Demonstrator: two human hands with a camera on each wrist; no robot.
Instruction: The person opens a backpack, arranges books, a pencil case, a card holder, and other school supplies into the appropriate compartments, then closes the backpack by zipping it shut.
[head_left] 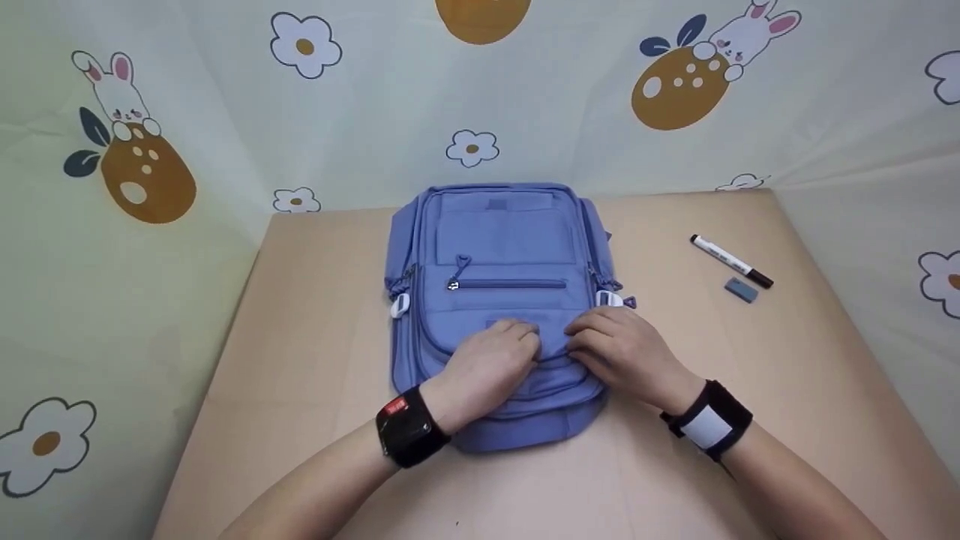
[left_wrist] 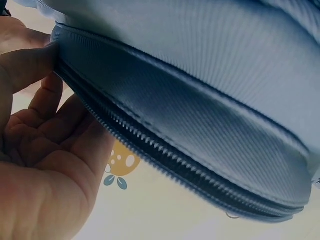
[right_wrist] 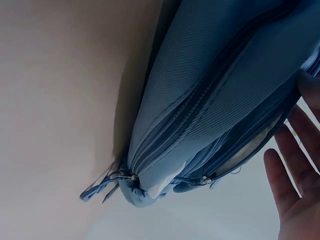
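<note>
A blue backpack [head_left: 502, 232] lies on its back with its front side up. The left hand [head_left: 491, 364] pinches the unzipped edge of its front pocket between thumb and fingers; zipper teeth [left_wrist: 160, 147] show along that edge in the left wrist view. At the right side of the same edge, the right hand [head_left: 630, 349] holds the fabric with its thumb [right_wrist: 311, 92] on one side and fingers on the other. The right wrist view shows a gap under the lifted edge, with a light patch inside. Part of the lower pocket is hidden by the left hand.
A white marker [head_left: 729, 259] with black ends and a small grey-blue block [head_left: 741, 290] lie right of the backpack on the tan tabletop [head_left: 315, 322]. Patterned cloth [head_left: 375, 90] stands behind and at both sides. A small zip [head_left: 510, 284] crosses the upper front of the backpack.
</note>
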